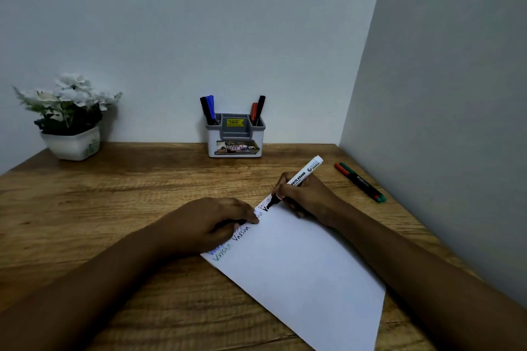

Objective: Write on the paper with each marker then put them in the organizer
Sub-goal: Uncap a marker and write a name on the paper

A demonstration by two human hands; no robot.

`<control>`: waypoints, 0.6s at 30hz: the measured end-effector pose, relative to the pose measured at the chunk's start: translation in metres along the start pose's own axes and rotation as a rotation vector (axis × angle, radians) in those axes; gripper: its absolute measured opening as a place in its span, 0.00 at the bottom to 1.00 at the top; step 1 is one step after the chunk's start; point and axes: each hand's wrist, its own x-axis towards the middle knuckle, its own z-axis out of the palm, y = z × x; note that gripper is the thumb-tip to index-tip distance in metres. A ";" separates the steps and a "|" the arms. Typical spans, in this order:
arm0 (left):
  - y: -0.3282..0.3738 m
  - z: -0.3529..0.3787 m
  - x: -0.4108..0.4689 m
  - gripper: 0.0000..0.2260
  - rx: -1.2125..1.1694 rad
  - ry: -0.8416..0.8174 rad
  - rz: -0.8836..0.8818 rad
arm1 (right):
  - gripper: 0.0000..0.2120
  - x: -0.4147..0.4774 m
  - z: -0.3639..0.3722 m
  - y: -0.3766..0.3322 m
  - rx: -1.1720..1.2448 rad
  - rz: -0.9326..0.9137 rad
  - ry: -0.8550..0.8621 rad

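Observation:
A white sheet of paper (299, 262) lies slanted on the wooden table, with several handwritten words along its upper left edge. My right hand (306, 196) grips a white whiteboard marker (302, 177) whose black tip touches the paper at a bold black stroke. My left hand (208, 225) rests on the paper's left edge, fingers curled round a dark cap-like piece. A grey and white organizer (235, 137) stands against the back wall, with a black and a blue marker (209, 110) in its left slot and a red and a black marker (257, 111) in its right slot.
Two thin markers (360, 182), one red-capped and one green-capped, lie side by side near the right wall. A white pot of white flowers (70, 120) sits at the back left. Walls close off the back and right of the table (114, 194).

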 end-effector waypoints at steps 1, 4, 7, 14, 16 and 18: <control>0.000 0.000 0.000 0.18 0.000 0.000 -0.001 | 0.07 0.000 0.000 0.000 -0.003 0.001 0.003; -0.001 0.000 0.000 0.19 -0.006 0.002 0.002 | 0.10 0.001 0.000 0.001 0.003 0.003 0.019; -0.002 0.001 0.000 0.20 -0.005 -0.006 -0.003 | 0.11 0.002 -0.001 0.002 0.038 0.013 0.039; -0.001 0.000 0.000 0.18 -0.012 -0.014 -0.014 | 0.07 0.003 0.000 0.003 -0.003 0.022 0.065; 0.000 0.000 0.000 0.20 -0.014 -0.015 -0.012 | 0.08 0.003 0.001 0.003 0.019 0.026 0.061; 0.000 0.000 0.001 0.21 -0.010 -0.017 -0.008 | 0.10 0.004 0.001 0.003 0.053 0.024 0.064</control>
